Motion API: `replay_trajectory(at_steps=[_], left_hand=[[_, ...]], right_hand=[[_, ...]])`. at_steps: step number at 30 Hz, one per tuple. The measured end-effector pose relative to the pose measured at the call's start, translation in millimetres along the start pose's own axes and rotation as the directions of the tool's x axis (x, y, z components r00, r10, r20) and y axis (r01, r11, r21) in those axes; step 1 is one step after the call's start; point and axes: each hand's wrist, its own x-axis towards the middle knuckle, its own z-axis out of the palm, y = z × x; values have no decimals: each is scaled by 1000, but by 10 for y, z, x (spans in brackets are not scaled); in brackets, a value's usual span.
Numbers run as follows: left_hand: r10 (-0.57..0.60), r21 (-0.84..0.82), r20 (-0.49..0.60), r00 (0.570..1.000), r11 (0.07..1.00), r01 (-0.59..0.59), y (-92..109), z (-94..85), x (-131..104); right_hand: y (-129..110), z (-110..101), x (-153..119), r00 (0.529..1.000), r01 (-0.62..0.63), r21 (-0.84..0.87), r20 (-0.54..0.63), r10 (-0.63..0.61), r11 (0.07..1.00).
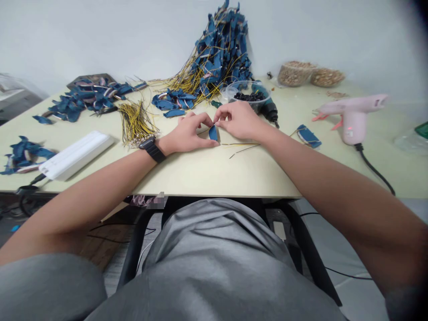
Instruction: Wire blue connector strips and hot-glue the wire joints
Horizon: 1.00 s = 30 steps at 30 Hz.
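Observation:
A small blue piece [213,133], which looks like cloth or felt, is held upright over the middle of the table. My left hand [190,131] grips it between thumb and fingers. At its top edge, the fingertips of my right hand [236,118] are pinched together on something too small to make out, close against the left fingertips. Thin yellow and black wires [242,144] run out below my right hand onto the tabletop. Another blue piece [308,136] with a wire lies to the right of my right forearm.
A tall heap of blue pieces with wires [222,53] stands against the wall. Nearer are a wire bundle [137,121], a tub of black parts [249,94], a white box [77,155], a pink glue gun [354,113] with its cord, and bags of beige bits [296,74].

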Motion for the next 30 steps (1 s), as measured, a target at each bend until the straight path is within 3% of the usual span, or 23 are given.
replay_trajectory(at_steps=[9, 30], left_hand=[[4, 4, 10, 1000, 1000, -4, 3, -13, 7], [23, 5, 10, 1000, 1000, -23, -28, -5, 22]], right_hand=[[22, 17, 15, 1000, 19, 13, 15, -19, 1000], [-101, 41, 42, 986, -166, 153, 8, 167, 974]])
